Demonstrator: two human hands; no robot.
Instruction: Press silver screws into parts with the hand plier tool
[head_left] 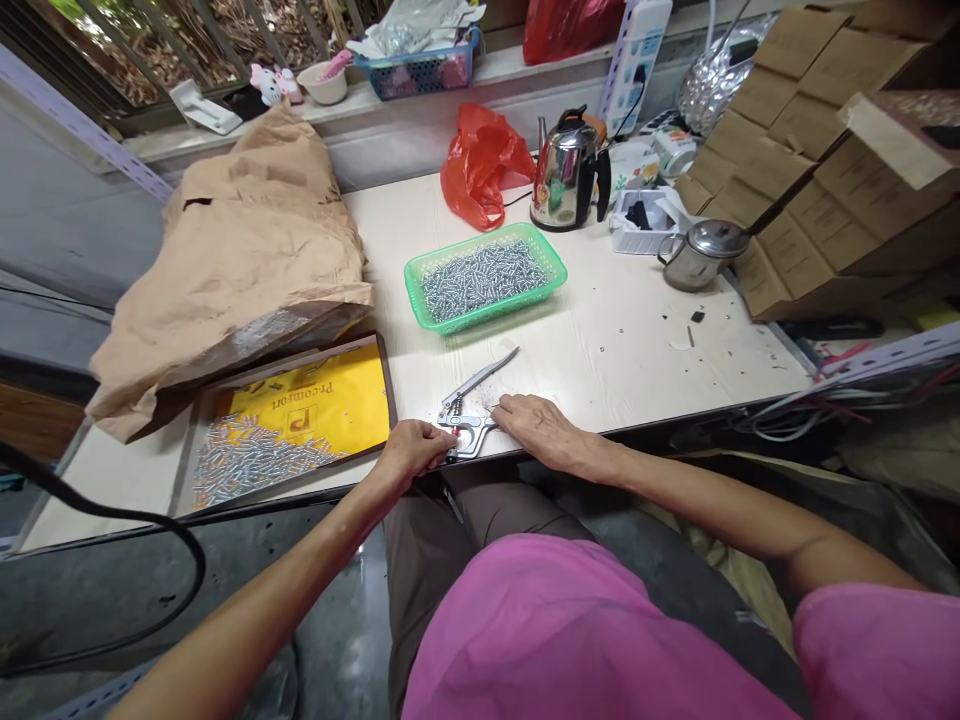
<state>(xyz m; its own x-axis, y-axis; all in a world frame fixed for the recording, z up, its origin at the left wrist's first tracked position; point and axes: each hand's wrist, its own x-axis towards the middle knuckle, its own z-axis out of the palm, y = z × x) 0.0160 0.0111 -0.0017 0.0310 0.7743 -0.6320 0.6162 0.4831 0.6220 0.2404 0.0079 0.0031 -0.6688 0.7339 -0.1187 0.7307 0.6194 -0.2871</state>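
Note:
Silver hand pliers [472,437] with a spring and a red part at the jaw rest at the table's front edge. Their long upper handle [484,372] is raised, pointing to the back right. My left hand [416,447] is closed in a pinch at the jaw; anything between its fingertips is too small to make out. My right hand [536,428] lies on the other side, fingers curled together at the end of the pliers' lower arm. Whether it grips that arm or a tiny piece is hidden. Small bits [504,392] lie just behind it.
A green basket [559,272] of small metal pieces stands behind the pliers. To the left, a tray [385,370] holds a yellow bag [352,385] and more metal pieces [259,460] beside brown paper [255,220]. Behind are a kettle [562,175], metal cup [701,255] and cartons [810,170].

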